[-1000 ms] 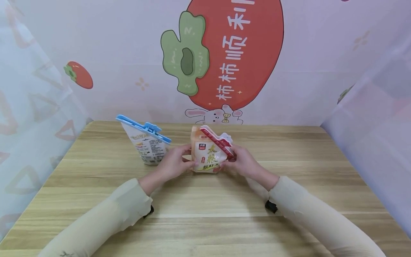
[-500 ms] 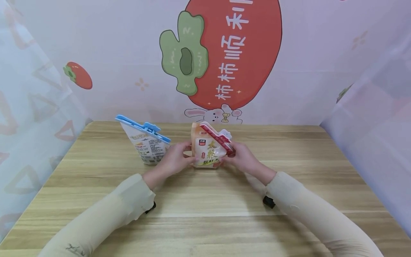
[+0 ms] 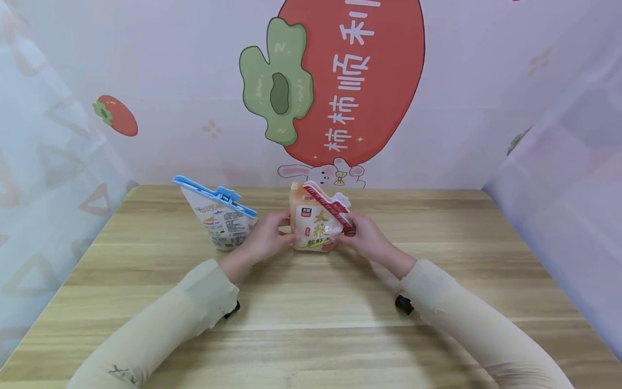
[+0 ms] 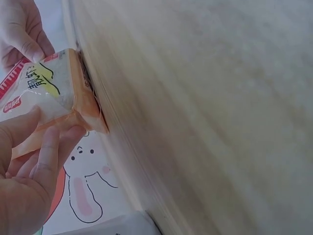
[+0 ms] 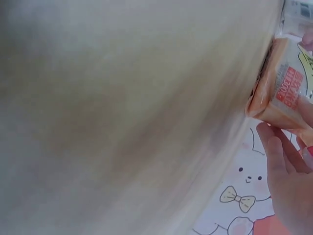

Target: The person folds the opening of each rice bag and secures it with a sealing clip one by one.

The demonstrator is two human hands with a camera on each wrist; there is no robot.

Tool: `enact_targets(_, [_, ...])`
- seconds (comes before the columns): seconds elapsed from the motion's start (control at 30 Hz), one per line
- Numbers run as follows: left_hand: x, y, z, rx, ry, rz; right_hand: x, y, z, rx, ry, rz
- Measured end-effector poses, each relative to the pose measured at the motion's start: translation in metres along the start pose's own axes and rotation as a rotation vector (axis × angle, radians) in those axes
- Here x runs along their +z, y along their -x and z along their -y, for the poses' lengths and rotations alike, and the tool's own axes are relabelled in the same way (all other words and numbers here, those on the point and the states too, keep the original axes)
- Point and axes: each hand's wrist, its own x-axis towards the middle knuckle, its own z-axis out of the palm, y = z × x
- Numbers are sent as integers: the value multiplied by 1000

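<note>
An orange-and-white rice bag (image 3: 305, 222) stands upright near the back of the table, its top folded slantwise under a red and white sealing clip (image 3: 329, 203). My left hand (image 3: 264, 237) grips the bag's left side, thumb in front. On the other side, my right hand (image 3: 370, 240) holds it by the lower right, close to the clip's lower end. The left wrist view shows fingers of the left hand (image 4: 27, 191) around the bag's side (image 4: 56, 90). In the right wrist view, the bag's base (image 5: 266, 93) appears at the tabletop.
A second, white printed bag (image 3: 225, 227) with a blue sealing clip (image 3: 214, 194) stands just left of my left hand. Behind the wooden table (image 3: 311, 313) hangs a printed cloth backdrop (image 3: 175, 108) with fruit and a rabbit.
Both hands have slid the rice bag a little toward the back of the table, keeping their grip. The white bag with the blue clip stays where it was.
</note>
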Motion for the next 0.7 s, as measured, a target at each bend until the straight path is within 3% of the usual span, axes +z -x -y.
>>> enact_targets(0.33, [-5, 5, 1, 12, -9, 4, 3, -1, 0, -13, -8, 28])
enact_targets(0.7, [-12, 8, 3, -33, 18, 99, -1, -2, -4, -44, -100, 76])
